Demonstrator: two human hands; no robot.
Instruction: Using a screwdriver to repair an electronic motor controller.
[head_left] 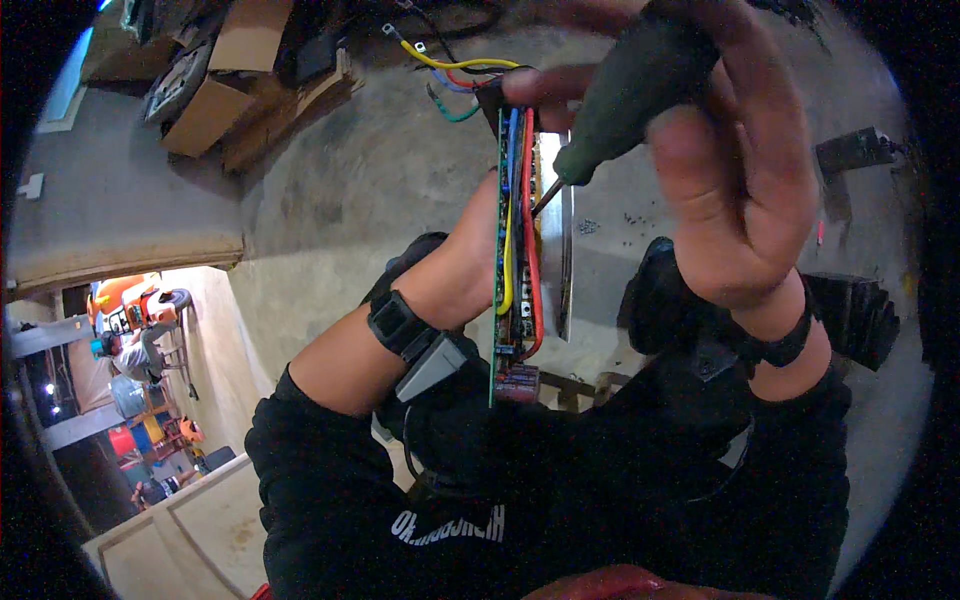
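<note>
Head view looks down on a green circuit board point(503, 250) held edge-on in front of the chest, over the concrete floor point(350, 170). Red, yellow and blue wires point(527, 200) run along it; a metal plate point(566, 250) stands just beside it. The left hand point(530, 95) has its grip closed on the board's upper end, forearm angled up from the lower left. The right hand point(740, 160) is wrapped shut around a green-handled screwdriver point(625, 95), tip against the board. The board looks light, stiff and fragile, best held by its edges.
</note>
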